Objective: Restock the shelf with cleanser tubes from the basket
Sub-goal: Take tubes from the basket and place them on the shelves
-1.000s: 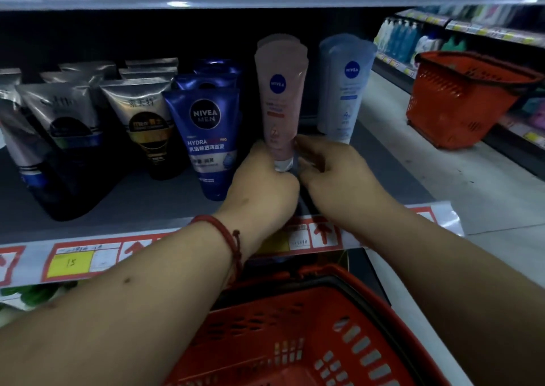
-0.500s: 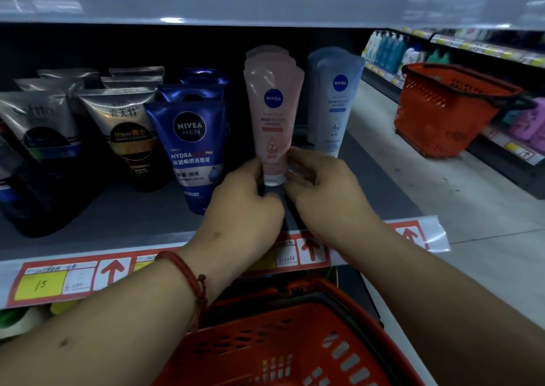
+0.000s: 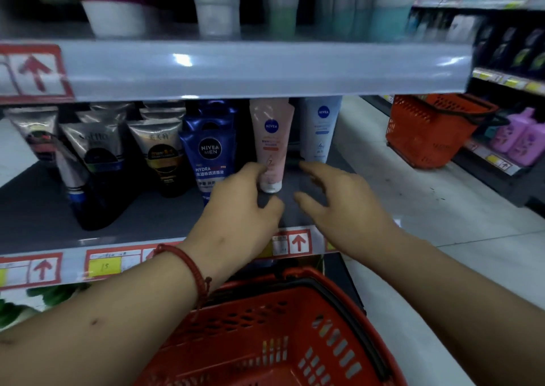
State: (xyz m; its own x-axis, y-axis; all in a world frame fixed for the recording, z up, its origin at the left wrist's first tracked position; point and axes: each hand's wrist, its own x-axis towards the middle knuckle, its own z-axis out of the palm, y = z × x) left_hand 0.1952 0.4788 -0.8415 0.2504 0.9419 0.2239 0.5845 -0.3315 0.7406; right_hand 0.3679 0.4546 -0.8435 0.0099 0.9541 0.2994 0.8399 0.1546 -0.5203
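Note:
A pink Nivea cleanser tube (image 3: pixel 271 143) stands cap-down on the grey shelf (image 3: pixel 44 223), between a dark blue Nivea Men tube (image 3: pixel 210 155) and a pale blue Nivea tube (image 3: pixel 320 131). My left hand (image 3: pixel 244 199) rests beside the pink tube's lower end, with its fingertips touching the tube near the cap. My right hand (image 3: pixel 339 202) hovers just right of that tube with fingers spread, holding nothing. The red basket (image 3: pixel 339 297) sits below my arms; its visible inside shows no tubes.
Silver and black tubes (image 3: pixel 159 149) fill the shelf's left part. An upper shelf edge (image 3: pixel 265 70) overhangs close above the tube tops. A second red basket (image 3: pixel 427 131) stands on the aisle floor at the right, in front of shelves with purple bottles (image 3: pixel 519 137).
My right hand has let go of the pink tube and opened, drawing back to the right. The left hand has loosened to a fingertip touch. The view has tilted upward.

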